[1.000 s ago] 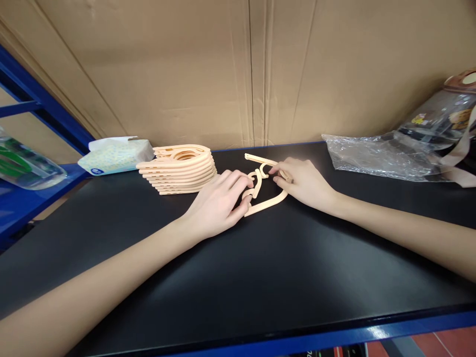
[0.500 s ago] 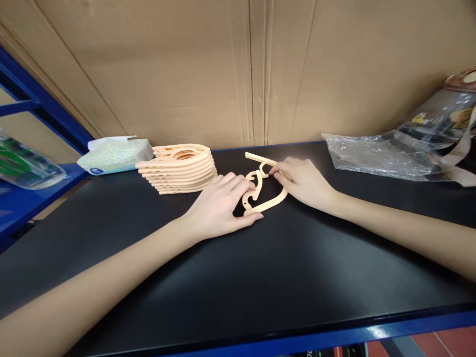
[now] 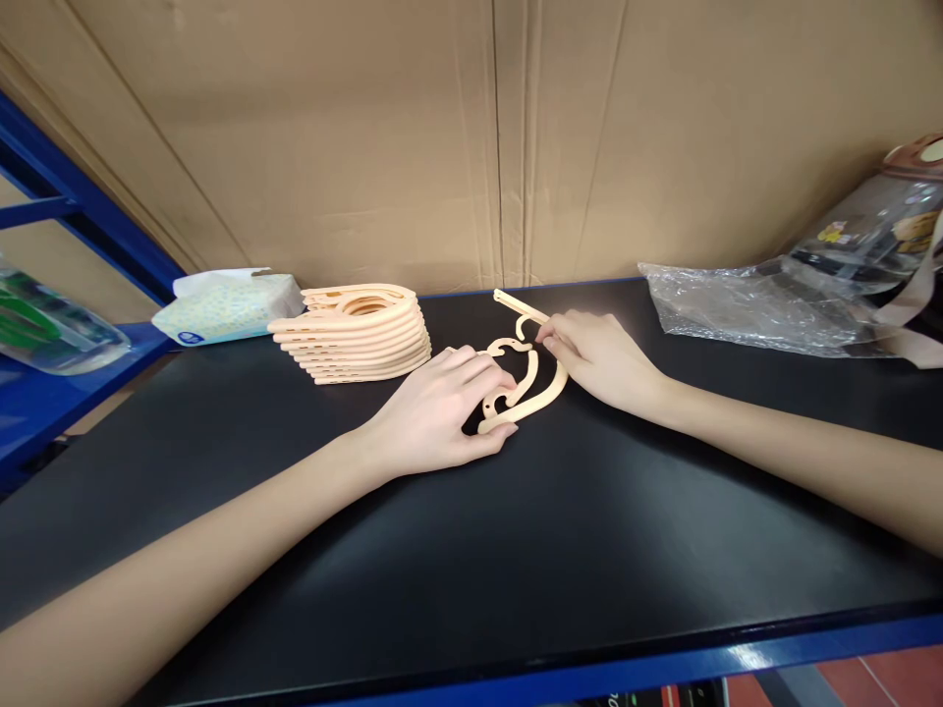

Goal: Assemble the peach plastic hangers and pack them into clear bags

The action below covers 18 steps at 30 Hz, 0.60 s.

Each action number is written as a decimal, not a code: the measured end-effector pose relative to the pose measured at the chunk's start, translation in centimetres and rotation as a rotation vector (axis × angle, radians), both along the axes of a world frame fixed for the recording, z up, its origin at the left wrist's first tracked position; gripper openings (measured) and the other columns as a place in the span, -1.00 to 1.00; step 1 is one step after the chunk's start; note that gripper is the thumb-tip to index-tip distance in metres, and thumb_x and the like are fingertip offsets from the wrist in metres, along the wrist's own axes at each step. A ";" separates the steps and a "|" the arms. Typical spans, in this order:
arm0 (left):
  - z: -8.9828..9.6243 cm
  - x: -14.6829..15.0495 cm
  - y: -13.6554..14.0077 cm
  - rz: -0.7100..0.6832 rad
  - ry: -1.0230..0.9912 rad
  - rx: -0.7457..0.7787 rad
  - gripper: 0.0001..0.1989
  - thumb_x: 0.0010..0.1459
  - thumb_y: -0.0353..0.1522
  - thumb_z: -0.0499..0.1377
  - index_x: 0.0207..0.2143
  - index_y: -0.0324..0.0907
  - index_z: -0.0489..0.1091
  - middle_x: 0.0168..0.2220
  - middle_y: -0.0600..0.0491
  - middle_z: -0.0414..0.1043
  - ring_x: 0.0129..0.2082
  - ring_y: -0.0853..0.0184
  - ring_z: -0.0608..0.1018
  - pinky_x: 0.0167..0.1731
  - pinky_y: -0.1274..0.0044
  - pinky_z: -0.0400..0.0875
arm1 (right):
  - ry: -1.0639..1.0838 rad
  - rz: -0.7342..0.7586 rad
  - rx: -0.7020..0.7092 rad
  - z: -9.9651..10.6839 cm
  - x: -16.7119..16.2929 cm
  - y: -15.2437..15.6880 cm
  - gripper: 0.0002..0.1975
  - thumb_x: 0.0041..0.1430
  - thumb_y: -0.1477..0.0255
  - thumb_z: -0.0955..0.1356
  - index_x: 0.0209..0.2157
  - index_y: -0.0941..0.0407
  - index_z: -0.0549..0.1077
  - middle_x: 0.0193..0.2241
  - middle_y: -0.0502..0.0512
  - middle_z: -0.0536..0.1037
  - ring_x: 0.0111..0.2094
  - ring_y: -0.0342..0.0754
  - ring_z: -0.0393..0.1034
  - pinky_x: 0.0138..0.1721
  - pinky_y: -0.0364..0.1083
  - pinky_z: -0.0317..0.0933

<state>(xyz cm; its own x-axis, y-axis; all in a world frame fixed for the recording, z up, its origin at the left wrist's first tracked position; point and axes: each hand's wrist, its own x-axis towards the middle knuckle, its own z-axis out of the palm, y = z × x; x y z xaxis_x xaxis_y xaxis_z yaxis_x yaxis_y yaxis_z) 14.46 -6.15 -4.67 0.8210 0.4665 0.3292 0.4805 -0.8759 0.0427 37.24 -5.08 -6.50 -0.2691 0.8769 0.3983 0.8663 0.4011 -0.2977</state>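
Observation:
A peach-coloured folding clothes hanger lies partly opened on the black tabletop between my hands. My left hand grips its left side, with the thumb along the lower arm and the fingers over the hook part. At the bend on the right, my right hand pinches the hanger with thumb and fingers, hiding part of it. One arm end sticks out beyond that hand toward the back. Left of the hanger, behind my left hand, stands a neat stack of similar folded hangers.
A tissue pack sits at the back left beside a clear bottle on a blue shelf. Clear plastic wrap and a transparent bag lie at the back right. Cardboard walls the back of the table.
The hanger's upper arm end has swung slightly farther back, and its hook pieces have shifted and spread a little. Both hands keep their grip, nearly in place.

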 end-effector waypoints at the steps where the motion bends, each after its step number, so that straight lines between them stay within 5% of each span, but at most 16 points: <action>1: 0.0 0.0 0.0 -0.020 -0.004 -0.001 -0.75 0.17 -0.26 0.14 -0.16 -0.21 0.36 -0.21 0.00 0.44 -0.19 0.22 0.41 -0.17 0.41 0.31 | 0.007 0.004 -0.007 0.1 0.0 0.0 -0.80 0.27 0.47 0.17 -0.26 0.09 0.41 -0.33 0.06 0.49 -0.30 -0.03 0.35 -0.23 -0.04 0.06; 18: -0.2 0.0 0.1 -0.114 -0.012 0.007 -0.83 0.15 -0.43 0.06 -0.20 -0.21 0.37 -0.22 0.03 0.44 -0.18 0.28 0.43 -0.10 0.44 0.30 | 0.052 0.070 -0.030 0.2 0.0 -0.1 -0.91 0.23 0.47 0.21 -0.31 0.09 0.32 -0.46 -0.03 0.39 -0.40 -0.08 0.27 -0.30 -0.10 0.02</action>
